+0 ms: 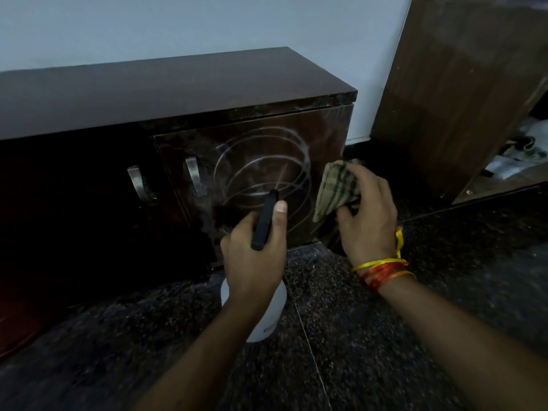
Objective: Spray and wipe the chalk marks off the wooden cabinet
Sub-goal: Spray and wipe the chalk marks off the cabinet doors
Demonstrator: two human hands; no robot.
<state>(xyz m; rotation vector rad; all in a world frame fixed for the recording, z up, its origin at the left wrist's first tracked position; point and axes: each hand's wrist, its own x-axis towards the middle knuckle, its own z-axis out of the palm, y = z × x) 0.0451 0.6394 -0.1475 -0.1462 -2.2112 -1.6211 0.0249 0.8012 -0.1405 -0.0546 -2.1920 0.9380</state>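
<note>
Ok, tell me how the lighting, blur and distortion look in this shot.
Head view: dim overall, the cabinet's left door nearly lost in shadow; the chalk marks stay readable, with a faint sheen on the cabinet top. Wide-angle bending curves the floor's tile seam. The frame edges and forearms are soft; the left hand on the spray bottle is fairly sharp.
</note>
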